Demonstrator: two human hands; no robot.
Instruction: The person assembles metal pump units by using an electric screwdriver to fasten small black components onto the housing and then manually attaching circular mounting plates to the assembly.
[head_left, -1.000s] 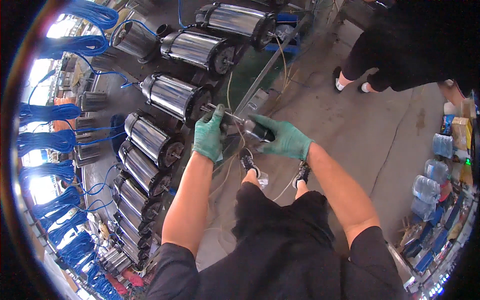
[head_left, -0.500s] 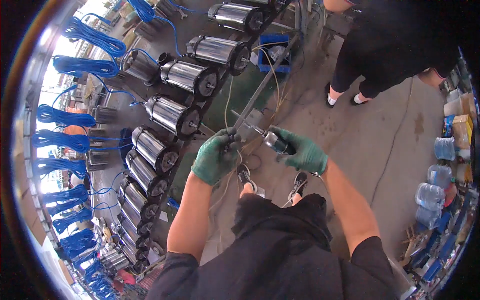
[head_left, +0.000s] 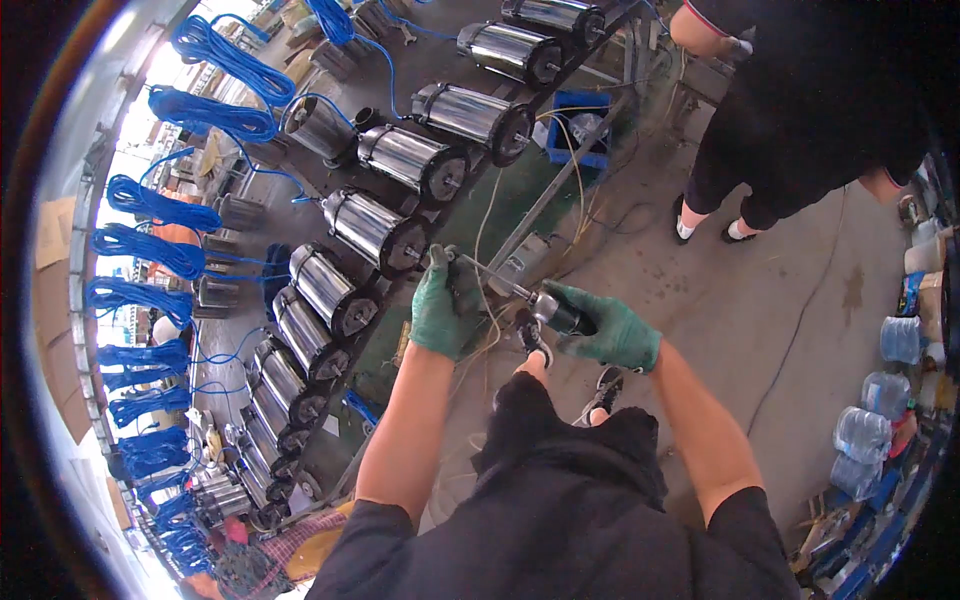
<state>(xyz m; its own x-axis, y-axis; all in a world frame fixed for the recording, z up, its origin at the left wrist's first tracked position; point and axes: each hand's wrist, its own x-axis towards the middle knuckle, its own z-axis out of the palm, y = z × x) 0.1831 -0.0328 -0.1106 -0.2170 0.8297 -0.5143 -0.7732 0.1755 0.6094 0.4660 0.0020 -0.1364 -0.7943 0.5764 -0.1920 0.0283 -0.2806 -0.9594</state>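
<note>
Beside a row of shiny cylindrical motors (head_left: 375, 228), a green-gloved right hand (head_left: 615, 333) grips a dark hand tool (head_left: 560, 314), its rear hidden in the grasp, the long bit (head_left: 497, 278) pointing left. The left hand (head_left: 438, 308) is raised by the bit's tip; whether it holds anything cannot be told. Far right, a black-clad co-worker (head_left: 810, 110) is partly cut off.

Left hand (head_left: 438, 310) now at the far end of the metal rod (head_left: 500, 277), clear of it half a second ago.

Two gloved hands (head_left: 606, 332), one long-shafted tool (head_left: 548, 306), four clear jugs (head_left: 862, 434).
</note>
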